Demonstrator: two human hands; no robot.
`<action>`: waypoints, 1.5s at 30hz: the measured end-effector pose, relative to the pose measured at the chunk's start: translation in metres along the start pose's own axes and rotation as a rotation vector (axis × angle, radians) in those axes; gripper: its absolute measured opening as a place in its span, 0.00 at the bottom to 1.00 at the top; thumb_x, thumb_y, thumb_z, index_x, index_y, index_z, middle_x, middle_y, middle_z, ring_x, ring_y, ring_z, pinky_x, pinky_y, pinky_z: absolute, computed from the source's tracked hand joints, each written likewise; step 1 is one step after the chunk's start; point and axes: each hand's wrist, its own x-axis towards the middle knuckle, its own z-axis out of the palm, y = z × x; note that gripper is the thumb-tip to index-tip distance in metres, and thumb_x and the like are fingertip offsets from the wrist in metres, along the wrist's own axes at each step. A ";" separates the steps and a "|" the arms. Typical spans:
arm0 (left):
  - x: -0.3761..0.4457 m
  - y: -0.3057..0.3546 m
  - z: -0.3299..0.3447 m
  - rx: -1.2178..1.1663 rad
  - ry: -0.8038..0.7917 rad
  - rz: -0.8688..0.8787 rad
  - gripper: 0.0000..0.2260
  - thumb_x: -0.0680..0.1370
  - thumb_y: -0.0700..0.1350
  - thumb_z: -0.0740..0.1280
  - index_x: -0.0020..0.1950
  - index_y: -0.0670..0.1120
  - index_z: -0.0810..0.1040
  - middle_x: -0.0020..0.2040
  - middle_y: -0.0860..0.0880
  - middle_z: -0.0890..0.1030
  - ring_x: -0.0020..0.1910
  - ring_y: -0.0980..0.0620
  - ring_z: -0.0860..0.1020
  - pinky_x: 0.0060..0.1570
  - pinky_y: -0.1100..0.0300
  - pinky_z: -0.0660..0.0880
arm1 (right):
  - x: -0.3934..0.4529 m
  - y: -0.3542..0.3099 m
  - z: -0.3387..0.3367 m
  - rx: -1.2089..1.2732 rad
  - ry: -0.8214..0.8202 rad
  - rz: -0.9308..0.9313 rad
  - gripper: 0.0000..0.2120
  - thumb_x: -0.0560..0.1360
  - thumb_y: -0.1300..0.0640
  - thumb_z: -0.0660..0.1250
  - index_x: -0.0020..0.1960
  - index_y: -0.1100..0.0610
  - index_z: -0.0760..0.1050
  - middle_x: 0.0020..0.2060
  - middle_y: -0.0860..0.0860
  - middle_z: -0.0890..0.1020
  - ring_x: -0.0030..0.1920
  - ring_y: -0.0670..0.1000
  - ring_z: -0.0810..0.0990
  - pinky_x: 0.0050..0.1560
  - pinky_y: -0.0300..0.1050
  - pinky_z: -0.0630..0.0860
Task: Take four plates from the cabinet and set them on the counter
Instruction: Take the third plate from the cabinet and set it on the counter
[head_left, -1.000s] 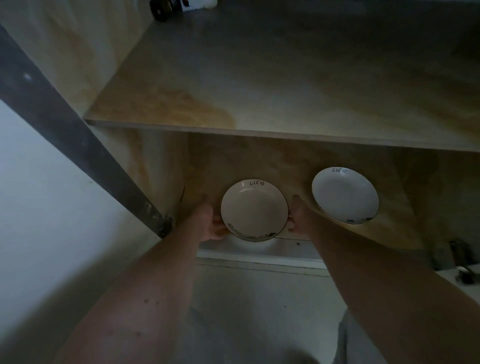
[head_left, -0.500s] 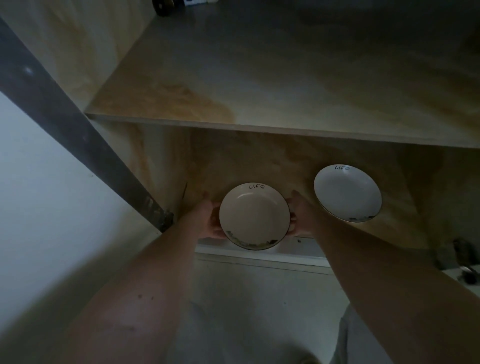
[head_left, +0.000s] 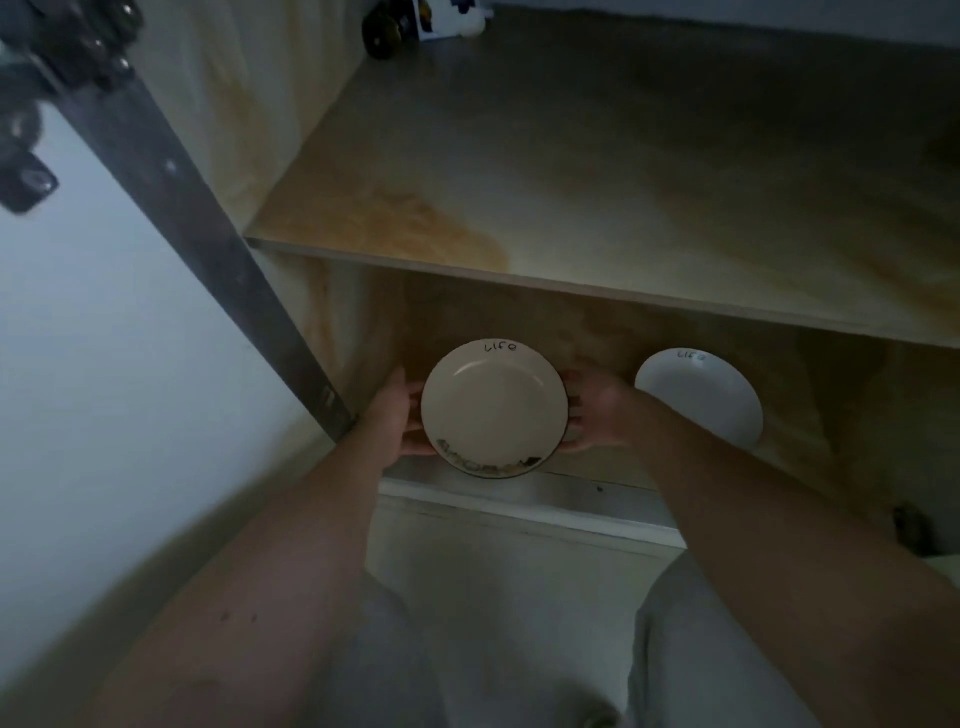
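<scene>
Dim cabinet interior, plywood-look shelf (head_left: 597, 171) above, lower shelf (head_left: 831, 415) beneath it. Cream plate (head_left: 493, 410), "Life" lettered at far rim, held at front edge of lower shelf. Left hand (head_left: 397, 415) grips plate's left rim, fingers curled under. Right hand (head_left: 597, 410) grips right rim likewise. Second plate (head_left: 698, 395), white, rests on lower shelf just right of right hand, partly hidden by forearm. Dark objects at upper shelf's back, blurred.

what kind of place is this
Likely a home kitchen: wooden cabinet shelves, two plates marked "life", one held by both hands, another lying on the lower shelf.
</scene>
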 end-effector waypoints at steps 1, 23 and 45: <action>-0.009 0.000 0.000 -0.009 0.001 -0.010 0.25 0.81 0.64 0.48 0.53 0.50 0.78 0.49 0.46 0.81 0.48 0.43 0.80 0.41 0.41 0.81 | -0.010 0.004 0.004 -0.010 0.007 0.002 0.18 0.74 0.43 0.58 0.58 0.52 0.75 0.59 0.56 0.76 0.58 0.60 0.75 0.45 0.60 0.77; -0.408 0.026 -0.026 0.003 -0.015 -0.341 0.17 0.83 0.58 0.52 0.56 0.51 0.77 0.54 0.49 0.79 0.52 0.48 0.78 0.51 0.41 0.78 | -0.390 0.068 0.037 0.149 0.064 0.281 0.21 0.77 0.44 0.53 0.64 0.47 0.75 0.64 0.56 0.75 0.60 0.58 0.75 0.49 0.61 0.77; -0.734 0.125 -0.049 0.020 -0.098 -0.092 0.25 0.82 0.62 0.46 0.61 0.53 0.79 0.61 0.47 0.79 0.58 0.43 0.78 0.40 0.44 0.81 | -0.749 0.043 0.086 0.092 0.070 -0.012 0.14 0.76 0.48 0.58 0.55 0.47 0.81 0.59 0.56 0.79 0.57 0.59 0.78 0.54 0.61 0.78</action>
